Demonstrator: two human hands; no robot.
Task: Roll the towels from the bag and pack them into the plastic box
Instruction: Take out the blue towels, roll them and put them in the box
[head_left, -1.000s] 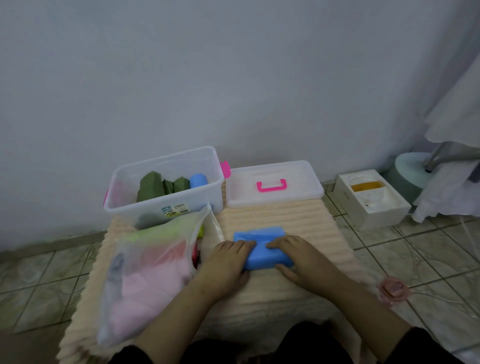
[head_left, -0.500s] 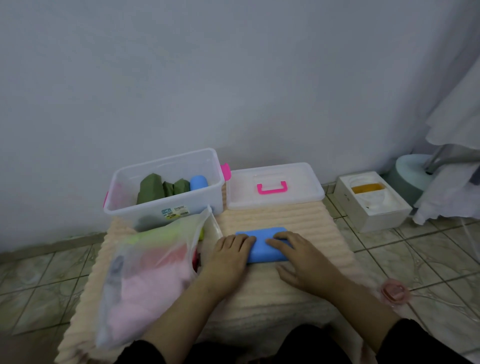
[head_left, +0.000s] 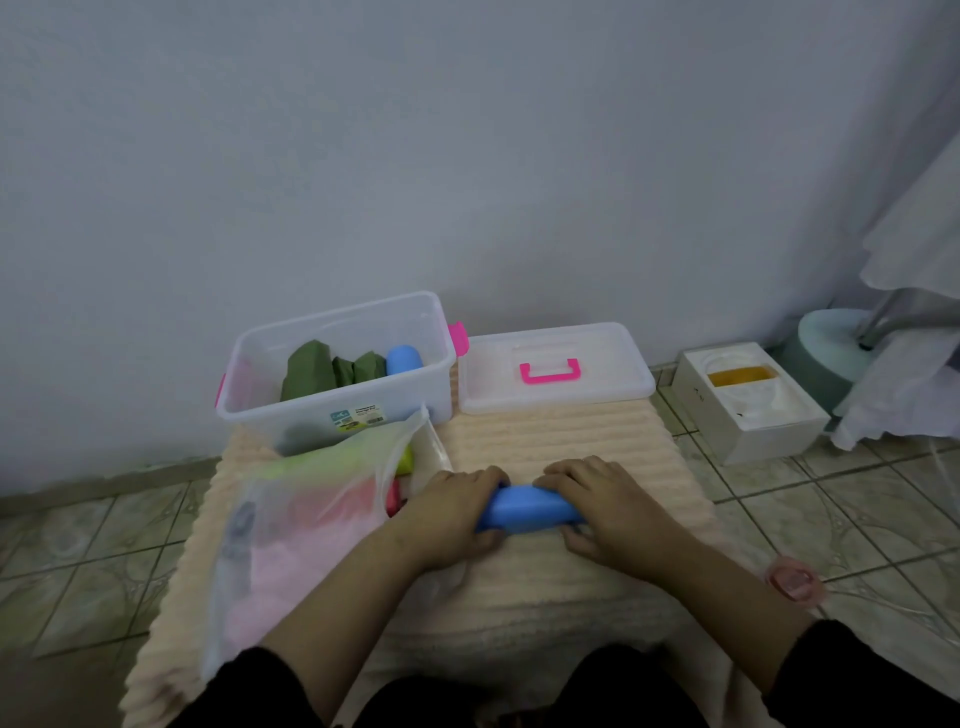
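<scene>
You've got both hands on the blue towel (head_left: 530, 512) now, left hand (head_left: 449, 512) curled over its left end and right hand (head_left: 605, 501) curled over the right, fingers wrapped across the top and thumbs tucked under, which looks like the way to keep a finished roll from springing open. The towel sits as a tight tube across the beige mat (head_left: 571, 441) right in front of you, a soft, flat surface that suits rolling. To your left the plastic bag (head_left: 291, 519) lies on its side with its mouth toward your hands, pink, red and lime cloth showing through it, so the next towel is an easy reach. Behind it the plastic box (head_left: 337, 410) stands open against the wall, green rolls and one blue roll standing on end at the back right, leaving room on the near and left side. Its lid (head_left: 553, 366) rests flat just beside it on the right, out of your way until packing ends.
</scene>
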